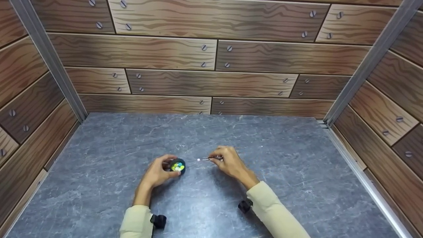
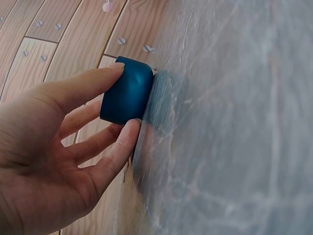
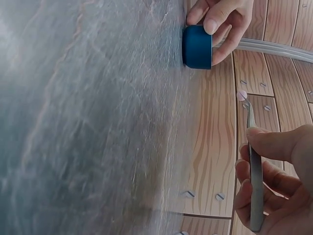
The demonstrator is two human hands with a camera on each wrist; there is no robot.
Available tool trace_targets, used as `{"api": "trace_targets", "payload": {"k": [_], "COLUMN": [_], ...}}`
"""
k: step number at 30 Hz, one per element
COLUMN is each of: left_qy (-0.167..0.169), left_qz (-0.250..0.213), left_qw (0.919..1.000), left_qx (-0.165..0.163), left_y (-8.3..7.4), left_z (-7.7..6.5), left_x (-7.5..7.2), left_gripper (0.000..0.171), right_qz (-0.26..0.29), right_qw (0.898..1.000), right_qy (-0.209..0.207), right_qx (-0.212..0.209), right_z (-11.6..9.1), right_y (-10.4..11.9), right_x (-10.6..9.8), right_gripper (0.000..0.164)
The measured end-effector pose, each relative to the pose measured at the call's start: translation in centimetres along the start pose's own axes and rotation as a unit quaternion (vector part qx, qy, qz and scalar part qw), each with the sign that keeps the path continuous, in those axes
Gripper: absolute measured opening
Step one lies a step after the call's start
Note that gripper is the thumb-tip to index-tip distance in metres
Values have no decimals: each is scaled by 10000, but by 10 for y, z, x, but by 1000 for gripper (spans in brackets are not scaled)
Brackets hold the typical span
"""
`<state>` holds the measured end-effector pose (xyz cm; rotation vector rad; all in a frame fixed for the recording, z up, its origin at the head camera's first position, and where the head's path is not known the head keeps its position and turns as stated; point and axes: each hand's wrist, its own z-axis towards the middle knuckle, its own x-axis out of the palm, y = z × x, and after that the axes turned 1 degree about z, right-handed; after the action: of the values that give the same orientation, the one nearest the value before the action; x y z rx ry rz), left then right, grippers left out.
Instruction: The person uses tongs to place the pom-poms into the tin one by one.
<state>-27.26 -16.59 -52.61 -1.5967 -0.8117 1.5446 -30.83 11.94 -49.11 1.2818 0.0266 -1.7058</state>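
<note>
My left hand point(image 1: 158, 172) grips a small dark blue cup point(image 2: 129, 90) between thumb and fingers. The cup stands on the table, and in the head view several yellow, white and blue beads point(image 1: 177, 166) show inside it. To its right, my right hand point(image 1: 230, 162) pinches metal tweezers point(image 3: 255, 181). A pale pink bead point(image 3: 241, 95) sits at the tweezer tips, raised above the table and apart from the cup. The same bead point(image 2: 106, 7) appears at the top of the left wrist view.
A grey marbled table point(image 1: 281, 185) lies under both hands. Wood-pattern walls point(image 1: 211, 82) with metal corner posts point(image 1: 53, 59) enclose its back and sides. Each sleeve carries a black wrist camera point(image 1: 159, 221). A tiny pale speck point(image 1: 261, 146) lies to the right on the table.
</note>
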Motion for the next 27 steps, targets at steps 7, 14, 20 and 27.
{"api": "trace_targets", "payload": {"k": [7, 14, 20, 27], "left_qy": [-24, -6, -55, -60], "left_qz": [-49, -36, -5, 3], "left_qw": [10000, 10000, 9999, 10000], "left_qx": [66, 45, 92, 74], "left_y": [0, 1, 1, 1], "left_z": [0, 0, 0, 1], "left_x": [1, 1, 0, 1], "left_gripper": [53, 53, 52, 52], "right_qz": [60, -77, 11, 66], "right_qw": [10000, 9999, 9999, 9999], "right_qy": [-7, 77, 126, 116], "right_qx": [62, 75, 62, 12], "right_z": [5, 9, 13, 15], "right_y": [6, 11, 14, 18], "right_x": [4, 8, 12, 17], "right_gripper": [9, 9, 10, 9]}}
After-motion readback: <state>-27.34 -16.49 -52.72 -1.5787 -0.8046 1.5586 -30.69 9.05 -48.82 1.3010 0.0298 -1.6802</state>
